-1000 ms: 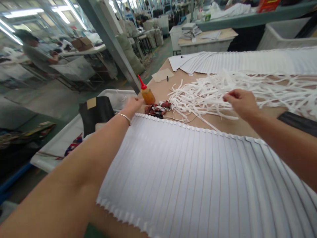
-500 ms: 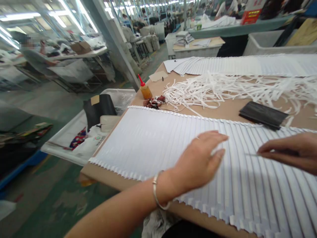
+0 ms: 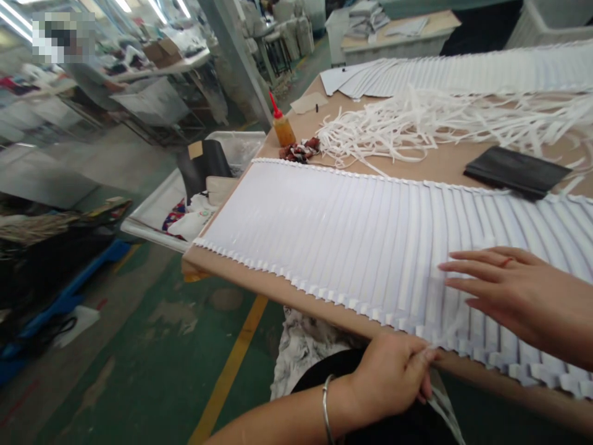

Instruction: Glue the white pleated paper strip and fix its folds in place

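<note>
A long row of overlapping white sheets point(image 3: 296, 216) lies fanned along the near side of the table, their edges making narrow stripes. My left hand point(image 3: 391, 374), wearing a bracelet, is closed at the table's near edge. Its thumb and fingers pinch a thin whitish strip point(image 3: 445, 411), which hangs below the hand towards my lap. Over the striped part of the sheets, my right hand point(image 3: 514, 287) is stretched out, palm down, with fingers apart. Whether its palm touches the sheets I cannot tell.
Loose white strips point(image 3: 393, 133) lie in a tangle behind the sheets, beside a black folded item point(image 3: 516, 172). A red-tipped bottle point(image 3: 282, 128) stands near a dark red cloth bundle point(image 3: 299, 150). A white bin point(image 3: 152, 216) is left of the table; a person point(image 3: 90, 80) is farther back.
My left hand has gone from above the sheets to the near edge and closed on the strip. My right hand has opened out flat. The view has tipped downward.
</note>
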Demonstrator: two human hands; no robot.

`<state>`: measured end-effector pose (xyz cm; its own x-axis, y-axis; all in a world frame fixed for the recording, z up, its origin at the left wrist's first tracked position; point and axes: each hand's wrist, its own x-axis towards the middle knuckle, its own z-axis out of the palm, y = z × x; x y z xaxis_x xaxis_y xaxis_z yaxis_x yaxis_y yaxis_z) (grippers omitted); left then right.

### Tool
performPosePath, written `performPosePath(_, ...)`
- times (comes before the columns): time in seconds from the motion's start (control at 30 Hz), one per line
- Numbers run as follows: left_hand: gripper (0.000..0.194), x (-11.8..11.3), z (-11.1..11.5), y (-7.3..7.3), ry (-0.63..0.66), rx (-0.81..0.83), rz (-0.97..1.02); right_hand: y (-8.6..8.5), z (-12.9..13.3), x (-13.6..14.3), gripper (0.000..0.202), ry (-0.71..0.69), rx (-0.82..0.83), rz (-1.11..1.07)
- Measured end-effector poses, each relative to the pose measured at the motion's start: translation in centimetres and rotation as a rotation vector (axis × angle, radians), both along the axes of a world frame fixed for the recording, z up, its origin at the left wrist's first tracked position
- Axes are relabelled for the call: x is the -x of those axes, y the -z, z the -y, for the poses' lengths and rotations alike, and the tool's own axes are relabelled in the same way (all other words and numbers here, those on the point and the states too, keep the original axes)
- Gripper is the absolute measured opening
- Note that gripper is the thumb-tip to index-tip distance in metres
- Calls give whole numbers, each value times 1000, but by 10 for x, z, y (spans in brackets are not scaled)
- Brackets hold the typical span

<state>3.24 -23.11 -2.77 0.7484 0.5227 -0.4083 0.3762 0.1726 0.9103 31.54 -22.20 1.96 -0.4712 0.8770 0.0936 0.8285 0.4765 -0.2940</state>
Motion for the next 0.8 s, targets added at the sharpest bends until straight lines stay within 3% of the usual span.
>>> performPosePath(0.1, 48, 1, 6, 2, -66, 77, 27, 5, 11, 37, 30, -159, 176, -144)
performPosePath(0.2, 47, 3, 10, 8, -189, 187, 89, 6, 13, 56, 31, -105, 497, -232)
performPosePath(0.3, 42, 5, 12, 18, -274, 328, 154, 7, 0, 57, 32, -17, 639, -239)
performPosePath(0.43, 37, 13, 13, 26, -277, 463, 154, 10, -26, 59, 26, -15, 618, -144)
performPosePath(0.53, 31, 24, 12, 26, -234, 470, 70, 11, -43, 66, 23, -9, 541, -31)
performPosePath(0.8, 23, 47, 6, 11, -219, 123, -64, 12, -75, 74, 21, -32, 417, 124)
